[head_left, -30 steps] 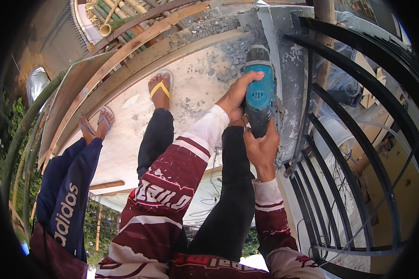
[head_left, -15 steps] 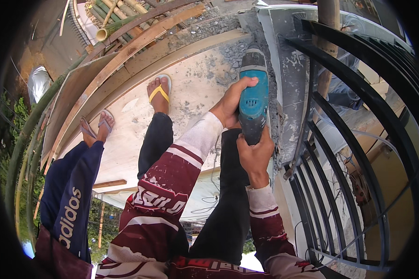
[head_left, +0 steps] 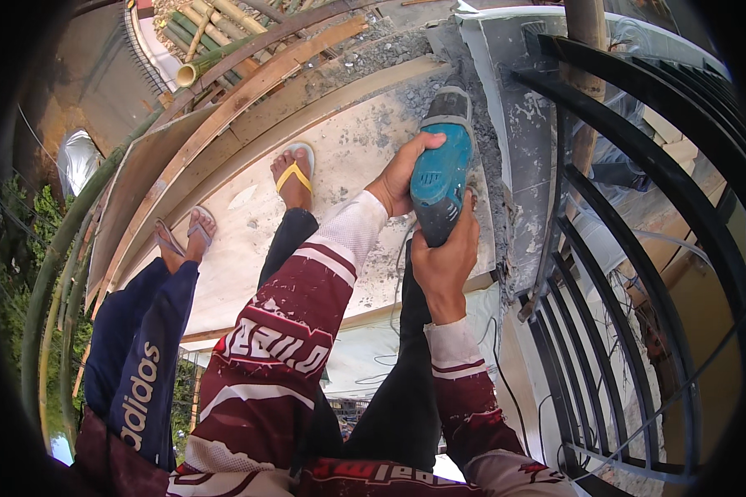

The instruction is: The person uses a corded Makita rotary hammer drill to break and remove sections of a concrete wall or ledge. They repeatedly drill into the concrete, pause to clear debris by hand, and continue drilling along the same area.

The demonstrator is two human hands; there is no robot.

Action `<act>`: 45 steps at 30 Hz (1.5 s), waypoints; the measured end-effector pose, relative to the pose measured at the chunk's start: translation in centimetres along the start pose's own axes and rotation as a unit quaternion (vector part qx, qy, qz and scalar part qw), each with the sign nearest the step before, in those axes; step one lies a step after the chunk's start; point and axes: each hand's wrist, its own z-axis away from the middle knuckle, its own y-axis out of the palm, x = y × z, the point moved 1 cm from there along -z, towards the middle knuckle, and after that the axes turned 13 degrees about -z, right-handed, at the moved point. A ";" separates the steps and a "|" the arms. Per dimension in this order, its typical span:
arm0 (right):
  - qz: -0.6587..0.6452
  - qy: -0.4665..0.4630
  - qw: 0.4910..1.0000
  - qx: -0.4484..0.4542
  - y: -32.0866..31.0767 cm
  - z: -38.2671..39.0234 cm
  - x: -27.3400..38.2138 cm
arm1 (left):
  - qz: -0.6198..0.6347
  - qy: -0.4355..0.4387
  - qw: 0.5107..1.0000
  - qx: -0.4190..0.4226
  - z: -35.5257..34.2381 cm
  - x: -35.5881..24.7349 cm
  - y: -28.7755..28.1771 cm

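A teal and black hammer drill (head_left: 441, 166) points away from me, its dark grey nose above the rubble by the wall edge. Its bit is hidden beneath the body. My left hand (head_left: 399, 176) is closed round the left side near the front, thumb on top of the casing. Behind it, my right hand (head_left: 446, 269) is wrapped round the rear handle. Broken concrete (head_left: 406, 116) lies around the nose, along the foot of the grey wall ledge (head_left: 524, 157).
Black metal railing (head_left: 638, 157) runs along the right. Pale plywood (head_left: 348, 149) forms the platform, with bamboo poles (head_left: 46, 290) at its left. Another person's sandalled feet (head_left: 192, 234) stand at the left. A black cable (head_left: 506, 373) hangs below my right hand.
Both hands have drawn the hammer drill slightly left, and its rear end has swung left. My view has shifted a little as well. Both hands keep their grip.
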 end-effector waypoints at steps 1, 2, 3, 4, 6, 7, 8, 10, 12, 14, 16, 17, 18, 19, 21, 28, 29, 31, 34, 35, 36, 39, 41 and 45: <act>0.010 -0.030 0.999 -0.018 0.3 0.1 -0.3 | -0.021 -0.002 1.000 0.000 -0.2 -0.2 0.1; -0.037 -0.001 0.999 -0.022 0.5 0.4 -0.5 | -0.041 -0.004 0.999 0.000 -0.3 -0.3 0.2; -0.085 0.028 0.996 -0.025 0.7 0.8 -0.5 | -0.073 -0.004 0.997 -0.015 -0.2 -0.2 0.5; -0.131 0.058 0.989 -0.029 0.8 1.0 -0.6 | -0.074 -0.004 0.997 -0.017 -0.1 -0.1 0.6; -0.131 0.068 0.989 -0.002 0.7 0.5 -1.3 | -0.075 -0.004 0.997 -0.020 -0.1 -0.1 0.7; -0.130 0.073 0.989 0.011 0.5 0.3 -1.5 | -0.074 -0.007 0.997 -0.013 -0.3 0.0 0.5; -0.129 0.069 0.989 0.003 0.6 0.3 -1.6 | -0.072 -0.011 0.997 -0.006 -0.5 -0.1 0.2; -0.126 0.060 0.990 -0.011 1.2 0.5 -1.8 | -0.077 -0.013 0.997 -0.001 -0.7 -0.2 0.1; -0.141 0.065 0.988 -0.028 1.6 0.5 -1.8 | -0.089 -0.009 0.996 -0.004 -0.8 -0.5 0.4; -0.167 0.067 0.983 -0.044 1.8 0.2 -1.4 | -0.103 -0.006 0.995 -0.009 -0.8 -1.1 0.6; -0.203 0.067 0.975 -0.060 1.5 -0.4 -0.8 | -0.120 -0.006 0.993 -0.014 -1.2 -1.5 1.1; -0.221 0.073 0.969 -0.084 1.2 -0.6 -0.2 | -0.131 -0.006 0.991 -0.016 -1.5 -1.7 1.4; -0.235 0.089 0.964 -0.082 1.2 -0.6 -0.2 | -0.141 -0.006 0.990 -0.019 -1.7 -1.7 1.8; -0.250 0.104 0.959 -0.081 1.1 -0.8 -0.2 | -0.151 -0.006 0.988 -0.033 -1.9 -1.7 2.0; -0.282 0.105 0.949 -0.096 1.2 -0.6 -0.4 | -0.170 -0.006 0.983 -0.063 -2.1 -1.5 2.4; -0.317 0.151 0.931 -0.097 3.2 0.2 -4.0 | -0.240 -0.025 0.967 -0.081 -2.9 -1.4 3.4; -0.329 0.130 0.927 -0.122 3.6 0.2 -4.6 | -0.259 -0.023 0.962 -0.089 -3.1 -1.4 3.5; -0.353 0.109 0.919 -0.137 4.3 0.3 -5.6 | -0.291 -0.020 0.950 -0.114 -3.7 -1.0 3.5; -0.388 0.108 0.903 -0.149 5.1 0.6 -6.5 | -0.320 -0.017 0.935 -0.152 -4.8 0.0 2.9; -0.397 0.108 0.899 -0.150 5.3 0.6 -6.6 | -0.326 -0.016 0.933 -0.156 -5.0 0.2 2.8; -0.400 0.103 0.899 -0.148 5.4 0.4 -6.8 | -0.326 -0.015 0.932 -0.159 -5.1 0.4 2.6; -0.401 0.095 0.904 -0.116 4.8 0.5 -7.1 | -0.322 -0.011 0.933 -0.161 -5.4 0.6 2.5; -0.371 0.102 0.920 -0.068 3.0 -0.4 -6.0 | -0.205 -0.006 0.972 -0.112 -4.4 -0.7 3.6; -0.236 0.091 0.967 0.040 -2.3 -2.2 -1.6 | -0.059 0.024 0.997 -0.054 -1.6 -2.0 4.1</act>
